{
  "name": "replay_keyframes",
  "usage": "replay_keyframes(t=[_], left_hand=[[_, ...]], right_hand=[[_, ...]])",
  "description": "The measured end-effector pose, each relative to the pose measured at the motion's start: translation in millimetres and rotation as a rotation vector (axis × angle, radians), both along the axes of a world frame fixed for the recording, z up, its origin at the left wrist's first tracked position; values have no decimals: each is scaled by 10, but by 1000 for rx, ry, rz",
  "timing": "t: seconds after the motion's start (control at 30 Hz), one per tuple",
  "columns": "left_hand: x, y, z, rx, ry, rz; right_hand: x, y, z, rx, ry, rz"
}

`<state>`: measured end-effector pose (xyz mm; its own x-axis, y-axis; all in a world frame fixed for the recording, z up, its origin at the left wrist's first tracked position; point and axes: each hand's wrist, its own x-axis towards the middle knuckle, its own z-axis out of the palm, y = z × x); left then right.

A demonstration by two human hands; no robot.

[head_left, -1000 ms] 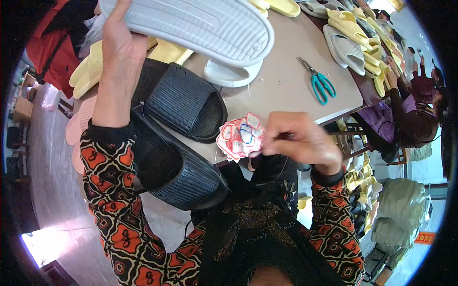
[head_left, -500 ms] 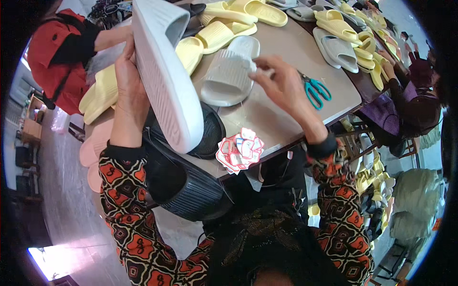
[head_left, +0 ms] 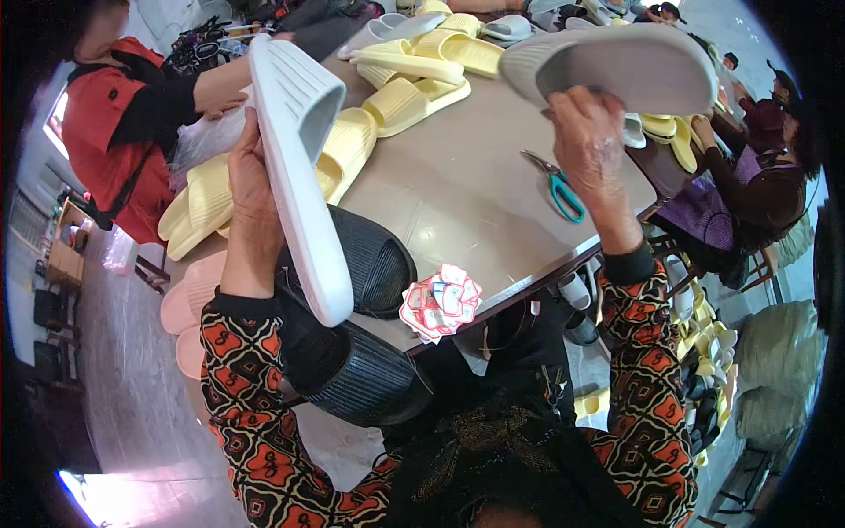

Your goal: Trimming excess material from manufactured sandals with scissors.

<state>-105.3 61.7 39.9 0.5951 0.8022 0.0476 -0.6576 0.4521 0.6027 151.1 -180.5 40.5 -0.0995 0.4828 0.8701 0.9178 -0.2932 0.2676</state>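
Note:
My left hand (head_left: 253, 198) grips a light grey slide sandal (head_left: 304, 202), held up on its side above the table's left part. To the right, my right hand (head_left: 588, 136) holds a second grey slide sandal (head_left: 638, 66) raised over the table; it is slightly blurred and its strap end points left. A pair of black slide sandals (head_left: 374, 356) lies at the near left edge, partly under the left-hand sandal. Teal-handled scissors (head_left: 563, 195) rest on the table beneath my right wrist. A heap of red-edged paper tags (head_left: 440, 304) sits by the near edge.
Yellow slide sandals (head_left: 396, 110) spread across the table's (head_left: 466, 194) far left side. Pink sandals (head_left: 194, 295) stand at the left edge. A person in a red vest (head_left: 114, 132) works at left, another in purple (head_left: 704, 207) at right. More sandals (head_left: 704, 343) are piled below right.
My right hand has picked the grey sandal up off the table and carried it up and to the right. The left hand's sandal has shifted slightly downward in view.

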Motion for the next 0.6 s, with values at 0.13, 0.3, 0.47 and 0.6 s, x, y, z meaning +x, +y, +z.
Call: replay_keyframes(t=[0.13,0.3,0.47,0.6], left_hand=[[140,-197,126,166,209,72],[157,-454,159,386,371,133],[544,-650,51,199,112,-216],[486,-998,227,220,417,-280]], right_hand=[[62,-218,11,-139,504,144],[-93,-83,-246,-435,938,670],[-447,-221,-266,-262,1099,537],[-781,-212,19,-61,796,603]])
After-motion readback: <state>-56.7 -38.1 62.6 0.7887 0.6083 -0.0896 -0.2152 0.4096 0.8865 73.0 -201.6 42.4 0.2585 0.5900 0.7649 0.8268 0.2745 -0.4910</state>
